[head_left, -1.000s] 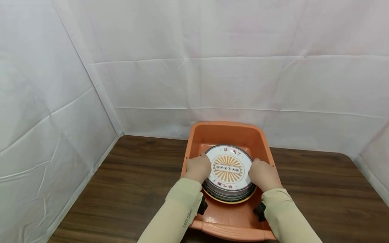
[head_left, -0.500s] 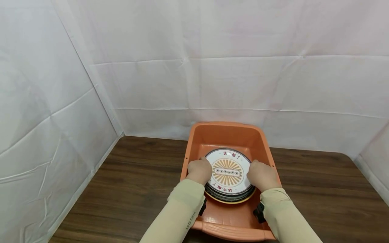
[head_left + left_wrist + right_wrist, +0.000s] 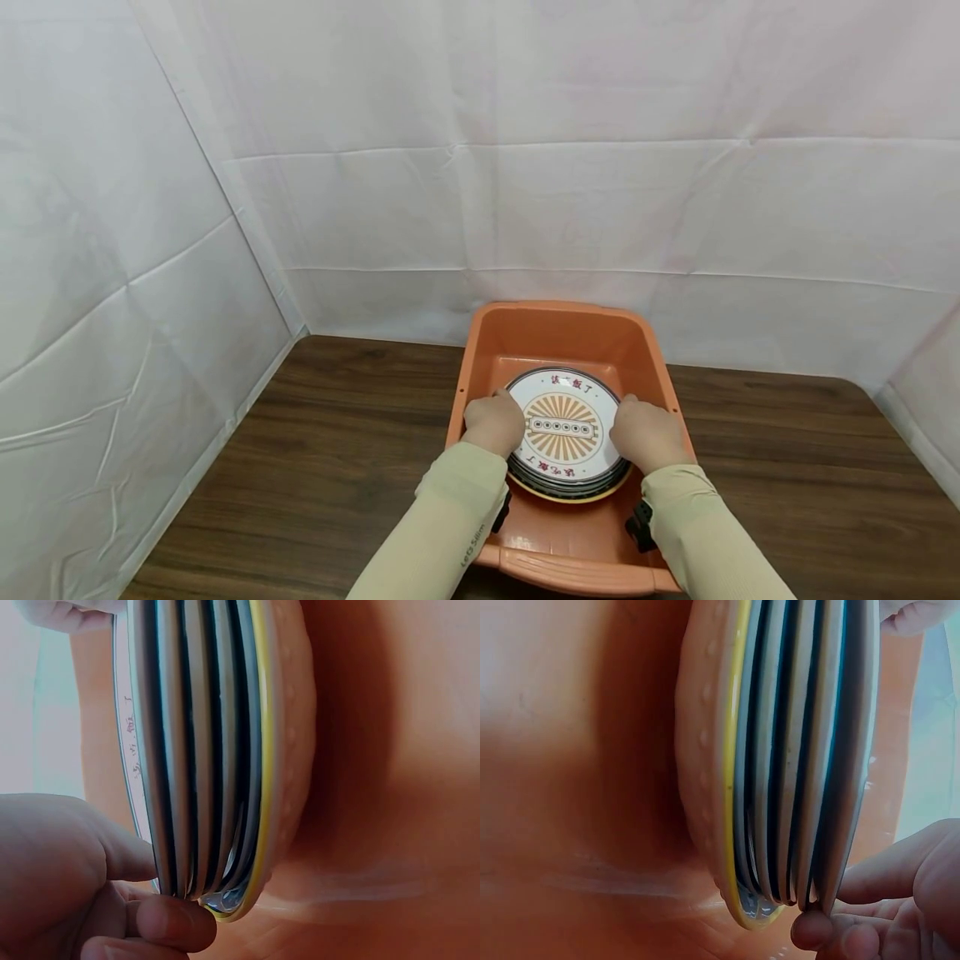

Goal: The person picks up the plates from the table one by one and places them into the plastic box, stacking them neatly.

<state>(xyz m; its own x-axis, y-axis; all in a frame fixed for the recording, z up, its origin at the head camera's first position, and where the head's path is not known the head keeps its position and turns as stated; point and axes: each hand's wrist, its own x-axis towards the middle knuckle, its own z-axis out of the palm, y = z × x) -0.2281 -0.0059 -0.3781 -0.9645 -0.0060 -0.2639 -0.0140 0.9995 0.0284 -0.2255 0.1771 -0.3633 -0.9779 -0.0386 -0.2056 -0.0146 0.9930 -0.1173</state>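
An orange plastic basin [image 3: 581, 533] holds a stack of plates [image 3: 577, 486]. On top lies a white plate [image 3: 561, 429] with an orange sunburst and red characters. My left hand [image 3: 495, 423] pinches this plate's left edge, thumb above and fingers at the rims below, as the left wrist view shows. Opposite, my right hand [image 3: 651, 432] pinches the right edge; its fingertips curl under the rim in the right wrist view. Several dark-edged plates [image 3: 195, 750] sit close beneath. At the bottom is a yellow-rimmed dish [image 3: 705, 735] with a bumpy pale outer wall.
The basin stands on a dark wooden table [image 3: 337, 467], its back close to a white cloth wall [image 3: 570, 208]. Its side walls rise beside both forearms. Another white cloth [image 3: 150, 333] borders the table at left. A black wrist device [image 3: 640, 525] sits below the right hand.
Over the last second, both hands have lowered the top plate slightly onto the stack, narrowing the gap beneath it. Between half a second ago and now, almost nothing differs. The basin stays put.
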